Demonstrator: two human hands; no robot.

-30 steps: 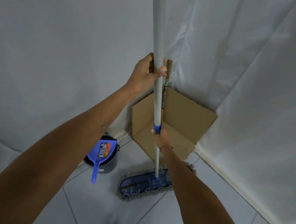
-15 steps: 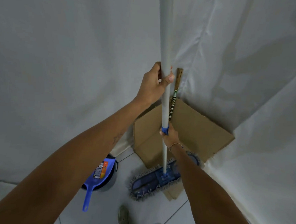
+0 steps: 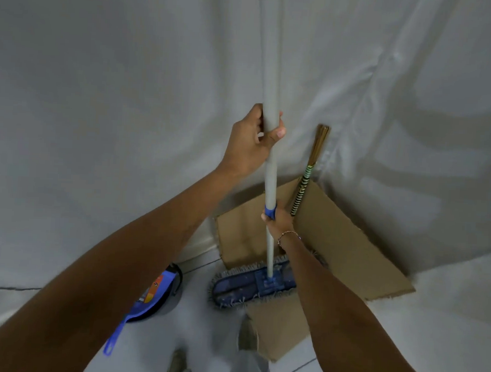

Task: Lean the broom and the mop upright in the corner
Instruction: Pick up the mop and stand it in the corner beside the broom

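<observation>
Grey pole: your left hand (image 3: 251, 142) is wrapped around the mop (image 3: 270, 187) handle, fingers curled round it and thumb across the front.
Right hand: your right hand (image 3: 278, 220) closes on the same handle lower down, at the blue collar (image 3: 270, 211), with a thin bracelet (image 3: 287, 235) at the wrist.
Mop handle: it stands close to upright and runs out of the top of the frame.
Mop head: the flat blue head (image 3: 254, 284) with its grey fringe rests on the floor (image 3: 202, 334), partly on the edge of the cardboard.
Broom: you see its striped green and black handle (image 3: 302, 190) with a brown top end, just right of the mop pole, tilted and reaching up toward the corner fold of the white sheeting (image 3: 129, 94); its lower end is hidden behind your right hand, so you cannot tell what holds it.
Cardboard: a flattened brown box (image 3: 340, 245) fills the corner, one part up against the sheeting and one flat on the floor.
Dustpan: a blue dustpan (image 3: 144, 303) lies across a dark round bucket (image 3: 177, 279) to the left of the mop head, partly behind your left forearm.
Foot: the tip of a shoe (image 3: 176, 363) shows at the bottom edge.
</observation>
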